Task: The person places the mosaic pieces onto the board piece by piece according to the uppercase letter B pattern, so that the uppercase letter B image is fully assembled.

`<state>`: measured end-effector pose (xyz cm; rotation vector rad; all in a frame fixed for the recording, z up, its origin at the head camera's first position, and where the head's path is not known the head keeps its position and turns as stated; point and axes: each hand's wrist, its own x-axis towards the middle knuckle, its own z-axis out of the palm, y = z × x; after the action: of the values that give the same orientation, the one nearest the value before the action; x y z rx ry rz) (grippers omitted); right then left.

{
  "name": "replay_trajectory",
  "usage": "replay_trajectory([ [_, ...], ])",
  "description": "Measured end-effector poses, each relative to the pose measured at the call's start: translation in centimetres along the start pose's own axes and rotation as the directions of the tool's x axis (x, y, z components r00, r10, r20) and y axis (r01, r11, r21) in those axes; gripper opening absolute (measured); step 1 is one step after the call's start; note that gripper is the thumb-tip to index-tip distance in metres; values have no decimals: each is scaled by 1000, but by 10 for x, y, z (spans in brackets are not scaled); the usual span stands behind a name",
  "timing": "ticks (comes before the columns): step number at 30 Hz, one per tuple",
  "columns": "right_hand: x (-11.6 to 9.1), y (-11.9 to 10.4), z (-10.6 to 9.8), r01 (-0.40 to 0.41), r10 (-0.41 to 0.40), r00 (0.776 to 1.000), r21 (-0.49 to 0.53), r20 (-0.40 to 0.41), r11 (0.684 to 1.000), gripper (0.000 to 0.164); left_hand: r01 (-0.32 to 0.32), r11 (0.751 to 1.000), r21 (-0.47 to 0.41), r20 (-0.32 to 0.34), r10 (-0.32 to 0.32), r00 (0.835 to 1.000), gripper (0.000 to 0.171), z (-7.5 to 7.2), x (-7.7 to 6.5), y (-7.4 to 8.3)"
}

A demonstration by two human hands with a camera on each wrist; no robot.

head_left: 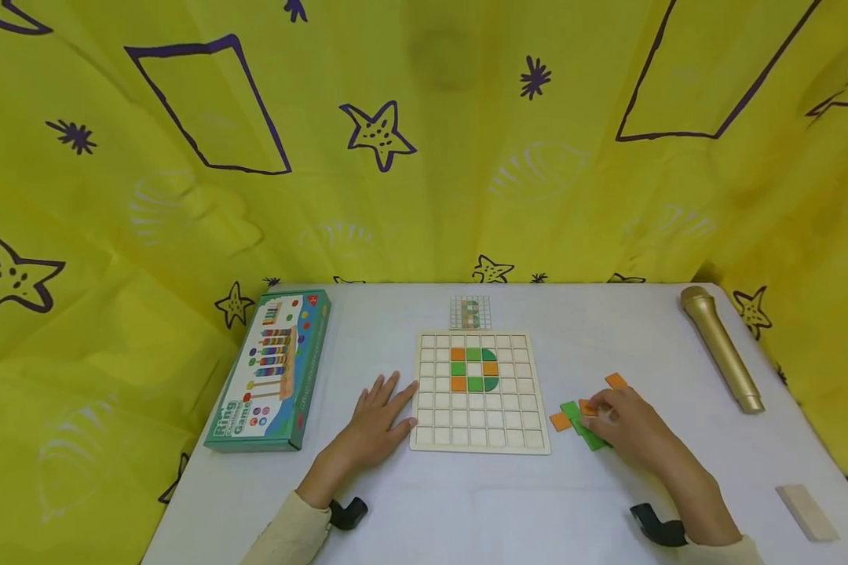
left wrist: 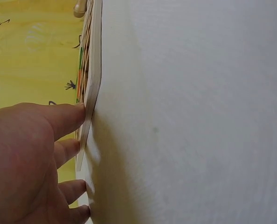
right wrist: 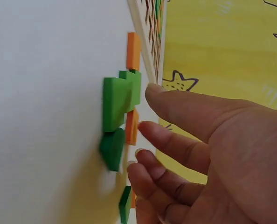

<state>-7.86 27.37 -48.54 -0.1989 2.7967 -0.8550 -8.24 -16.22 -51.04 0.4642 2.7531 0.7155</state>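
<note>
A pale wooden grid board [head_left: 480, 422] lies in the middle of the table. Orange, green and dark green rounded tiles form a D-like shape around one bare square in its upper part. My left hand [head_left: 374, 424] has its fingers spread and touches the board's left edge. To the right of the board, my right hand [head_left: 629, 424] reaches into a loose pile of tiles, thumb and index finger apart. In the right wrist view, the index fingertip is at an orange tile [right wrist: 132, 128], beside a light green tile [right wrist: 113, 103] and a dark green rounded tile [right wrist: 113, 149].
Behind the board is a small pattern card [head_left: 470, 312]. A ring game box [head_left: 272, 373] lies at left. On the right are a gold microphone [head_left: 722, 349] and a pale flat block [head_left: 807, 512]. A yellow patterned curtain [head_left: 438, 220] hangs behind the table.
</note>
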Motion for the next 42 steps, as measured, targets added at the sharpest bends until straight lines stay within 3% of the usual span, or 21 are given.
replay_trajectory([
  [5,-14,2,6,-45,45,999,-67,7,997,48,5,1000,-5,-10,-5,1000,60,1,0,0],
  [15,-17,0,17,-9,-5,995,-138,-101,990,31,-12,1000,-11,-18,12,1000,61,-1,-2,0],
  [25,-1,7,12,-34,20,985,-77,-174,996,34,-13,1000,-27,-20,12,1000,60,-1,-3,1],
  [31,2,7,10,-21,14,989,-41,-148,999,27,-20,999,-25,-26,20,999,59,-1,-3,2],
  [42,10,0,10,0,4,994,29,-113,1000,28,-19,999,-28,-30,18,999,59,0,-3,1],
])
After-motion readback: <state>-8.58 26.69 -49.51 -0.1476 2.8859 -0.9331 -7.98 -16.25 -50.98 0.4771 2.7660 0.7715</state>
